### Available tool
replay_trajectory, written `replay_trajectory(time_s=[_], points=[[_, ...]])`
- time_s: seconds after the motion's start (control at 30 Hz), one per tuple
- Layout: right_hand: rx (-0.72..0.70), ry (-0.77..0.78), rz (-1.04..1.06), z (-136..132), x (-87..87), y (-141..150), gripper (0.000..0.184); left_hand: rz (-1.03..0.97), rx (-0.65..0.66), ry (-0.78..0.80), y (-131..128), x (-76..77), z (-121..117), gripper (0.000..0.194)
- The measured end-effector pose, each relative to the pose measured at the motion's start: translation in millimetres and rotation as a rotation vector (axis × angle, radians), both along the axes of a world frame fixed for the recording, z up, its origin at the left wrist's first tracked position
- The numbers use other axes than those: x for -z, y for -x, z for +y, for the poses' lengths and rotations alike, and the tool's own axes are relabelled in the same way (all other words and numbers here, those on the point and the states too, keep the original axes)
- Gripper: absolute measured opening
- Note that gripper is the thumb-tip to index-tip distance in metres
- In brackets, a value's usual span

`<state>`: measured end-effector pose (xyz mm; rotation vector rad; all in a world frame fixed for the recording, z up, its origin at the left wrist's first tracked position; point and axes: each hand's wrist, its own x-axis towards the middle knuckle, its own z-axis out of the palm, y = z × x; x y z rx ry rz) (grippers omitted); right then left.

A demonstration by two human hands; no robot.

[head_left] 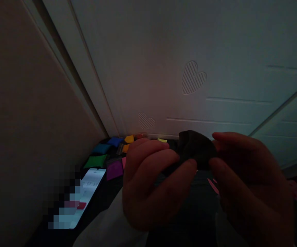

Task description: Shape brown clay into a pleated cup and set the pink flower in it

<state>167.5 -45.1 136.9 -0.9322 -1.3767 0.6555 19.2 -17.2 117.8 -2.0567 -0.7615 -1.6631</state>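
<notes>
A dark, soft, folded piece that looks like black modelling clay (197, 150) is stretched between my two hands in the middle of the head view. My left hand (151, 188) pinches its left side, fingers curled and thumb pressed on it. On the right side, the thumb and fingertips of my right hand (253, 181) grip its edge. Dim light hides the surface detail of the piece. Beyond my left hand lie small coloured packets, among them a purple one (114, 169), a green one (96, 161) and a blue one (115, 141).
A lit phone (93, 185) lies on the dark surface at the left. Thin pink pieces (213, 186) lie close to my right hand. A pale panel with embossed hearts (193, 78) stands right behind the packets, and a wall (30, 120) rises at the left.
</notes>
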Motion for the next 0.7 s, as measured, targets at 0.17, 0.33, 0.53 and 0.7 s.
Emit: replay_trajectory(time_s=[0.17, 0.33, 0.53, 0.7], points=[[0.013, -0.019, 0.015, -1.0, 0.1, -1.7, 0.031, -0.002, 0.029, 0.039, -0.7, -2.6, 1.4, 0.039], [0.092, -0.061, -0.016, 1.8, 3.6, 0.4, 0.032, -0.212, 0.128, 0.28, -6.1, 3.1, 6.3, 0.04], [0.181, -0.126, -0.111, 12.9, 9.4, -3.1, 0.026, -1.24, 0.974, 1.236, -0.2, 18.9, 45.7, 0.015], [0.166, -0.104, -0.133, 20.6, 13.0, -5.1, 0.023, -1.649, 1.262, 1.331, 7.0, 30.1, 70.8, 0.01]])
